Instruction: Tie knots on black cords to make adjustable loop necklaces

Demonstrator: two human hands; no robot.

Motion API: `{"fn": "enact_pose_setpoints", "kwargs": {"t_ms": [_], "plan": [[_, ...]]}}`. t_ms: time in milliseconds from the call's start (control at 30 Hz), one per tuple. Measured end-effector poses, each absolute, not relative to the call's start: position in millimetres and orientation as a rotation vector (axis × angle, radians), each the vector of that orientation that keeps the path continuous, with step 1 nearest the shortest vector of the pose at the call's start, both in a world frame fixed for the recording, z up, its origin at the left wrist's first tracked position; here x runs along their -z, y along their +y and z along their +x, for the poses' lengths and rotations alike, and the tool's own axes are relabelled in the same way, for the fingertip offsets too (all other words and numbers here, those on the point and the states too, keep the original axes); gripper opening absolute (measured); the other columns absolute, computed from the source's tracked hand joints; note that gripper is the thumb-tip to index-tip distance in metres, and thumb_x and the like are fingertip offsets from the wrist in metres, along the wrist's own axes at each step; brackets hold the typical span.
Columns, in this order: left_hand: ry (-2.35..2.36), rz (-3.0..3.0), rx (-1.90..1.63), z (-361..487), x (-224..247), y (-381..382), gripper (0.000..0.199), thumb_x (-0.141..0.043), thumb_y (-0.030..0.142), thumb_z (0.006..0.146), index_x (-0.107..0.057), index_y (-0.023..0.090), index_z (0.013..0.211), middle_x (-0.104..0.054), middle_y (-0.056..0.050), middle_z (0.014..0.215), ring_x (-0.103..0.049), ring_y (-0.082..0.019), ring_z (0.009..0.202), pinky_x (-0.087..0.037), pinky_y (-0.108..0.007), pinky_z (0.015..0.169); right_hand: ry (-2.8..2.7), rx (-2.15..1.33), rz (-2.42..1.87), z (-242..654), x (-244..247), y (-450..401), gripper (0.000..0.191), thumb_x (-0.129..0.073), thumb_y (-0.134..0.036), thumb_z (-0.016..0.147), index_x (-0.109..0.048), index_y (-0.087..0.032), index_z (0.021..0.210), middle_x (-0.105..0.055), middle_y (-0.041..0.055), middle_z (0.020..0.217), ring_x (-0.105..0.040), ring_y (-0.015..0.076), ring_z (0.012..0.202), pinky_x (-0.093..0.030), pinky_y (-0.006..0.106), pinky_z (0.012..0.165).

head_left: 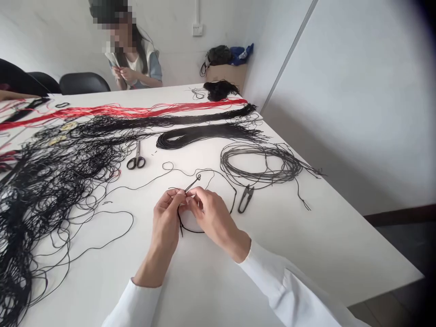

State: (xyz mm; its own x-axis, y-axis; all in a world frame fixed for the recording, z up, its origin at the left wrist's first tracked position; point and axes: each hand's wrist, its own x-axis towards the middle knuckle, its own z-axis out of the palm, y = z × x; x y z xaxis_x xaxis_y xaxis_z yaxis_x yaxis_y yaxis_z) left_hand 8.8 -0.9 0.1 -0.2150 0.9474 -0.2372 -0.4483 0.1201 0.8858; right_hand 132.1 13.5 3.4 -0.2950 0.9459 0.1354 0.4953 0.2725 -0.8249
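Note:
Over the middle of the white table, my left hand (166,222) and my right hand (213,215) meet fingertip to fingertip, both pinched on a thin black cord (192,182). A small loop of the cord sticks up past my fingers, and more of it curves beneath my hands. The exact spot where the fingertips press is partly hidden. To the right of my right hand lie black thread snips (245,199). Beyond my left hand rest black-handled scissors (136,160).
Tangled black cord (78,168) spreads over the left side. A coil of black cord (226,165), a folded black bundle (170,140) and red strands (163,109) lie farther back on the table (289,268). Across the table a person (136,68) sits with hands together.

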Motion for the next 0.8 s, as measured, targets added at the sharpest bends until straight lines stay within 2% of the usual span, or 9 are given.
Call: {"fn": "enact_pose_setpoints", "kwargs": {"t_ms": [100, 200, 300, 433, 633, 800], "plan": [[1.150, 0.556, -1.429, 7, 1, 1, 0.028, -0.086, 0.035, 0.068, -0.065, 0.017, 0.071, -0.057, 0.000, 0.076, -0.054, -0.013, 0.074, -0.049, -0.025, 0.071, -1.910, -0.876, -1.272, 132, 0, 15, 0.014, -0.046, -0.018, 0.099, -0.058, -0.021, 0.093, -0.068, 0.0021, 0.082, -0.059, 0.0153, 0.068, -0.043, 0.027, 0.063], [1.183, 0.544, -1.431, 1, 2, 3, 0.029, -0.087, 0.035, 0.064, -0.067, 0.016, 0.071, -0.057, 0.000, 0.077, -0.053, -0.012, 0.070, -0.048, -0.023, 0.069, -1.992, -0.816, -1.222, 133, 3, 15, 0.016, -0.041, -0.018, 0.100, -0.056, -0.021, 0.094, -0.065, 0.0036, 0.084, -0.057, 0.0169, 0.073, -0.044, 0.028, 0.067], [1.176, 0.572, -1.402, -5, 1, 5, 0.028, -0.087, 0.035, 0.066, -0.067, 0.016, 0.073, -0.056, 0.000, 0.076, -0.053, -0.011, 0.069, -0.048, -0.023, 0.069, -2.007, -0.787, -1.219, 133, 6, 15, 0.018, -0.039, -0.020, 0.101, -0.056, -0.021, 0.096, -0.064, 0.0044, 0.085, -0.058, 0.0179, 0.076, -0.045, 0.029, 0.069], [1.120, 0.625, -1.292, -8, 1, 5, 0.030, -0.082, 0.042, 0.073, -0.071, 0.015, 0.078, -0.059, -0.004, 0.079, -0.056, -0.017, 0.077, -0.051, -0.027, 0.066, -1.960, -0.777, -1.323, 133, 8, 17, 0.018, -0.040, -0.021, 0.100, -0.058, -0.021, 0.096, -0.064, 0.0049, 0.084, -0.058, 0.0185, 0.074, -0.045, 0.030, 0.067], [1.245, 0.703, -1.271, -2, 1, 3, 0.023, -0.084, 0.033, 0.069, -0.071, 0.016, 0.074, -0.060, -0.004, 0.082, -0.055, -0.015, 0.075, -0.050, -0.025, 0.064, -1.824, -0.854, -1.367, 135, 5, 15, 0.019, -0.043, -0.027, 0.098, -0.060, -0.020, 0.101, -0.068, 0.0041, 0.082, -0.059, 0.0184, 0.070, -0.045, 0.031, 0.066], [1.267, 0.732, -1.282, 3, 3, 0, 0.018, -0.080, 0.030, 0.071, -0.068, 0.017, 0.071, -0.061, -0.003, 0.083, -0.056, -0.016, 0.073, -0.050, -0.027, 0.064, -1.271, -1.153, -1.258, 142, -4, 19, 0.016, -0.057, -0.033, 0.092, -0.064, -0.020, 0.097, -0.073, 0.0060, 0.103, -0.066, 0.0190, 0.094, -0.051, 0.032, 0.085]]}}
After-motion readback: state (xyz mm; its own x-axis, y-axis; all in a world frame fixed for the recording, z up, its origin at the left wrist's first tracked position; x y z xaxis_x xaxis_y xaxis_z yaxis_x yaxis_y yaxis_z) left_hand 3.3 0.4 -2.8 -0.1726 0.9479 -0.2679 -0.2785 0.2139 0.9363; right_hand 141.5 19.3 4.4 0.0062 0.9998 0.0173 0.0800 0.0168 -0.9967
